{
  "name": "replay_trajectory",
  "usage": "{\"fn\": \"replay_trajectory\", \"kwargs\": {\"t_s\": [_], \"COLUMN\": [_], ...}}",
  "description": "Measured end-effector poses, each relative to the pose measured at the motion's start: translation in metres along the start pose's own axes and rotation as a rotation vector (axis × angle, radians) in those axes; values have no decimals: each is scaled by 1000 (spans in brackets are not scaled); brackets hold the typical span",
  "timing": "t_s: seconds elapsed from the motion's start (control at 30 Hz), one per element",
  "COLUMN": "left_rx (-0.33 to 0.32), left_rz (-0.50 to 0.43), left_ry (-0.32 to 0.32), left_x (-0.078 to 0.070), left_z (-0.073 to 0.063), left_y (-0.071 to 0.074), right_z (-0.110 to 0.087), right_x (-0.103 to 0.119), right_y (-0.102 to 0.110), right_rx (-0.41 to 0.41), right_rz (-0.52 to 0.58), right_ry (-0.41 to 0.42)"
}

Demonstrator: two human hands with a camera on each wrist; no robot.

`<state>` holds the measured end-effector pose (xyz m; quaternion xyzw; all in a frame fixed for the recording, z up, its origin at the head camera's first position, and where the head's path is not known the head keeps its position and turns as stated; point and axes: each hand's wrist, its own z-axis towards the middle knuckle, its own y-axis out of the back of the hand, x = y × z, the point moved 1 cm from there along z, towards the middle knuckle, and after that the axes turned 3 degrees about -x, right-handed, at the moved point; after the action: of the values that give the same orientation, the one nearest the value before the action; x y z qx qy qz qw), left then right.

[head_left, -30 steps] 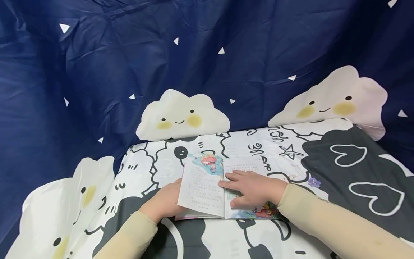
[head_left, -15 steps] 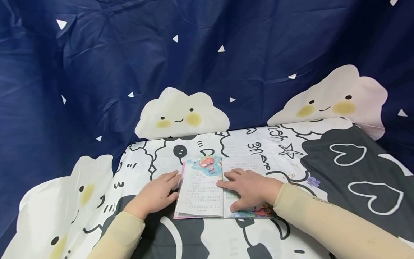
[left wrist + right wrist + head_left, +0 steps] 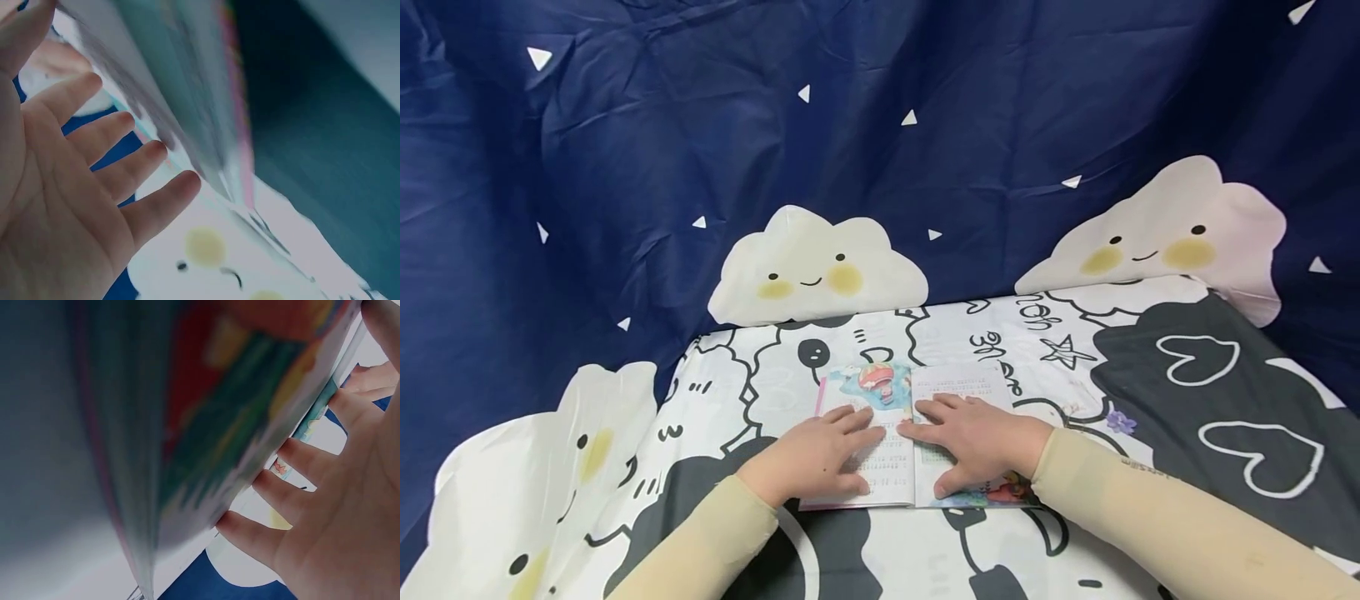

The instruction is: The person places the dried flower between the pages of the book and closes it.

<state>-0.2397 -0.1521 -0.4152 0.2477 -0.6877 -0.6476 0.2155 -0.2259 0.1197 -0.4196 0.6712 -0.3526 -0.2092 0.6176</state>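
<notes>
The left hand (image 3: 811, 457) and right hand (image 3: 979, 437), spread and gripping nothing, partly hide 2 pages (image 3: 953, 379) of 1 book (image 3: 901, 479).

Cream sleeves (image 3: 1187, 521), right one lettered

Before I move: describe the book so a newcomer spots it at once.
Find the dark blue backdrop, then the black-and-white cloth below it. Mid-cloth lies an open book, the left hand on one half, the right hand on the other. Unlike the bold-patterned cloth, it carries rows of small print and, top left, a reddish balloon-like picture on blue.
</notes>
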Motion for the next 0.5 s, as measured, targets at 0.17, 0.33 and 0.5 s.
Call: {"fn": "replay_trajectory", "kwargs": {"t_s": [0.17, 0.33, 0.5], "left_rx": [55, 49, 52], "left_rz": [-29, -63, -97], "left_ry": [-20, -25, -24], "left_x": [-10, -14, -15], "left_z": [14, 21, 25], "left_y": [-1, -3, -5], "right_z": [1, 0, -1], "right_x": [-1, -1, -2], "right_y": [0, -2, -2], "right_rx": [23, 31, 18], "right_rz": [10, 6, 17], "right_ry": [-1, -28, -40]}}
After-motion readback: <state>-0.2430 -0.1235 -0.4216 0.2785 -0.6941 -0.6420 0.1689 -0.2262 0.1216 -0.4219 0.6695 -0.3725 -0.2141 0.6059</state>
